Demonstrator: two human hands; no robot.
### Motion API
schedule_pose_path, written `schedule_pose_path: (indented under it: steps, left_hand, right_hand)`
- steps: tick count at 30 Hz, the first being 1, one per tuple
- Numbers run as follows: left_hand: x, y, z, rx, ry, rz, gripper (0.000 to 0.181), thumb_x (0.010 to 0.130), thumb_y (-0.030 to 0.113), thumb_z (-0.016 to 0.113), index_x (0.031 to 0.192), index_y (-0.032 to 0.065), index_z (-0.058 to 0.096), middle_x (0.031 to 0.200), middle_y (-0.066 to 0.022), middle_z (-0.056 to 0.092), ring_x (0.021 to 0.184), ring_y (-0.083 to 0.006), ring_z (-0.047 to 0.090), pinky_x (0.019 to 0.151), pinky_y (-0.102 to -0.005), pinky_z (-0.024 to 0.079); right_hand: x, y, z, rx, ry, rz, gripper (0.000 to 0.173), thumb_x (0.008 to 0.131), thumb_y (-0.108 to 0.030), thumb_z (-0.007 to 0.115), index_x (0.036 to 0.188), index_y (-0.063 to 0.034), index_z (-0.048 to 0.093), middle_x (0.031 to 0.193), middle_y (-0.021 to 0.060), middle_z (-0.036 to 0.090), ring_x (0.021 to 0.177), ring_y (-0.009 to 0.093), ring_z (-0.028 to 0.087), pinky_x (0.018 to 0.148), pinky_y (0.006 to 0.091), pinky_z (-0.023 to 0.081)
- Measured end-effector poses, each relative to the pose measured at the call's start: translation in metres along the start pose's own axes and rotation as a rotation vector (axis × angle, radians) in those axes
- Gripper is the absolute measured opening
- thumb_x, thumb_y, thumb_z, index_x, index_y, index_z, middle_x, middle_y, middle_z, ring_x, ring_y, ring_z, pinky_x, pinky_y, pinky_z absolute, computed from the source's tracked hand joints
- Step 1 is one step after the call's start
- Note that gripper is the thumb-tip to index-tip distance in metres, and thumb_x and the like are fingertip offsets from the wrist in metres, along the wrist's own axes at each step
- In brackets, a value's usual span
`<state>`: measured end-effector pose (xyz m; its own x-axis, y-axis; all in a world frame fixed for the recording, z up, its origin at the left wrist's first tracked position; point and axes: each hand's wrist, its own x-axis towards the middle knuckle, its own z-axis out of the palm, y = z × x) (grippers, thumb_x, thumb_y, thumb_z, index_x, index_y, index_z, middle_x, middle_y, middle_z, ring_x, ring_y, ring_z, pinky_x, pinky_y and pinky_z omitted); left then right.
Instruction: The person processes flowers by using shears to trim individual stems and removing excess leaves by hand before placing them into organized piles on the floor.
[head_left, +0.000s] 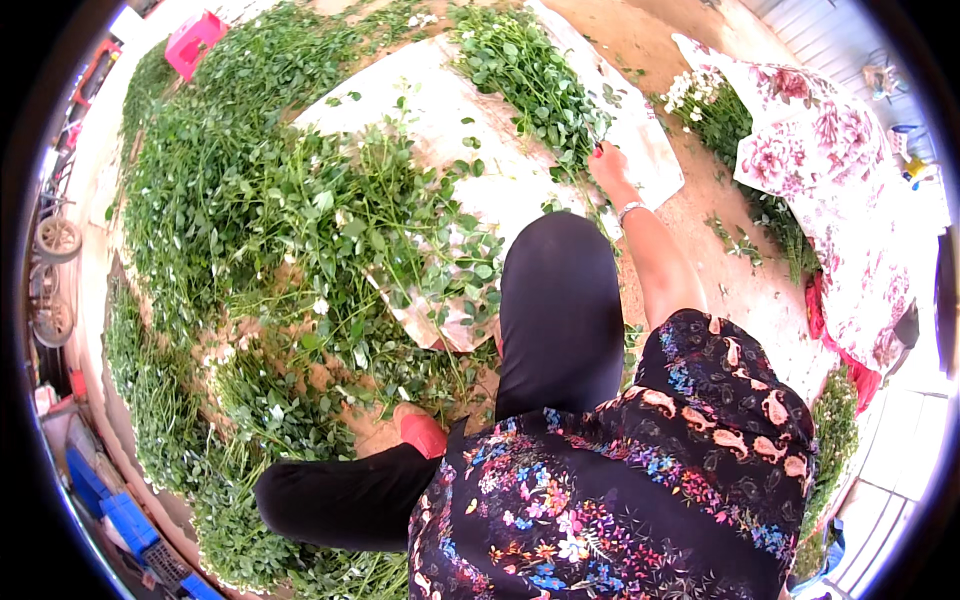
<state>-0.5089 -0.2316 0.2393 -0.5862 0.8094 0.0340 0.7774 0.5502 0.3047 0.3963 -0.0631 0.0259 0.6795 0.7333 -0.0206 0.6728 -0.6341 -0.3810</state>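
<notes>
My right hand (609, 166) reaches forward at the edge of a pile of green leafy stems (536, 82). Its fingers are curled closed around leafy stems at the near end of that pile, and something small and red shows at the fingertips. A bracelet or watch (632, 210) circles the wrist. Under the pile lies a pale sheet (517, 180) on the bare ground. My left hand is out of view. Before my knees, a large heap of cut leafy stems (300, 217), with a few white blooms among them, spreads over the left side and partly covers the sheet.
A pink plastic stool (195, 41) stands at the far left. To the right, a floral cloth (825, 172) covers part of a bundle of white flowers (697, 94). Wheels (56, 240) and blue crates (127, 517) line the left rim. My red shoe (421, 431) rests among stems.
</notes>
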Motion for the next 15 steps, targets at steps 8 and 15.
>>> schedule_pose_path:
  steps: [8, 15]
  left_hand:
    - [0.027, 0.034, -0.039, 0.143, -0.005, -0.069, 0.04, 0.085, 0.024, 0.058, 0.119, 0.0032, 0.059, 0.118, -0.0114, 0.061, 0.112, -0.0222, 0.055, 0.096, -0.0319, 0.041]
    - [0.04, 0.045, -0.059, 0.16, 0.03, -0.047, 0.04, 0.086, 0.023, 0.058, 0.12, 0.0029, 0.058, 0.119, -0.0115, 0.061, 0.113, -0.0221, 0.054, 0.096, -0.0319, 0.04]
  right_hand:
    - [0.062, -0.016, 0.02, -0.378, -0.007, -0.211, 0.022, 0.085, -0.022, 0.057, 0.101, -0.0074, 0.056, 0.099, 0.0174, 0.06, 0.091, 0.036, 0.061, 0.077, 0.0479, 0.047]
    - [0.072, -0.022, -0.012, -0.182, -0.034, -0.303, 0.02, 0.081, -0.015, 0.059, 0.1, -0.0107, 0.056, 0.094, 0.0153, 0.061, 0.087, 0.037, 0.061, 0.074, 0.0478, 0.048]
